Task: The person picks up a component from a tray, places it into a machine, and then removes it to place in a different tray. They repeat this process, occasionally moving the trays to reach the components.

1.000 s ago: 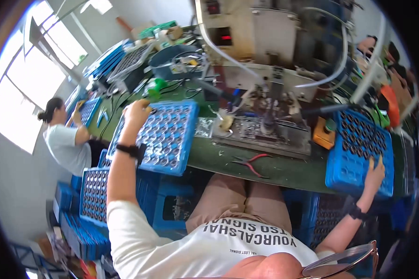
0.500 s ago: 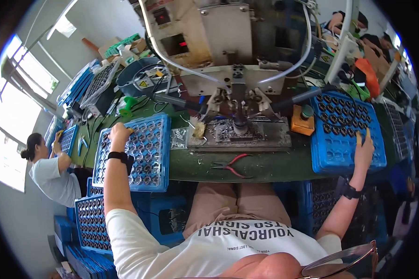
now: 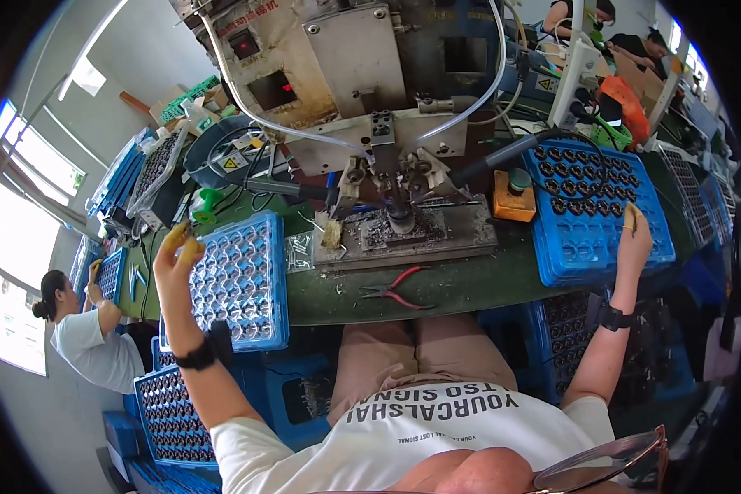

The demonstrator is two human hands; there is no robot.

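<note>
My left hand (image 3: 177, 257) is raised at the left edge of a clear pocketed tray (image 3: 237, 284) lying on blue trays. Its fingers are curled together around a small dark thing I cannot make out. On the right, my right hand (image 3: 635, 239) hovers over a blue tray (image 3: 580, 247), just below its rows of black round parts (image 3: 583, 183). Its thumb and fingers are pinched, and whatever they hold is hidden. Between the hands stands a press machine (image 3: 399, 210) with dark scraps on its metal base. Red-handled pliers (image 3: 399, 290) lie in front of it.
An orange button box (image 3: 514, 198) stands beside the right tray. A green spool (image 3: 207, 205) and cables lie behind the left tray. Filled trays (image 3: 175, 412) are stacked low at left. A co-worker (image 3: 95, 329) sits at far left; others work at back right.
My left hand has come up off the clear tray toward its left edge. My right hand's fingers, apart over the blue tray before, are now drawn together. The whole view has shifted slightly.
</note>
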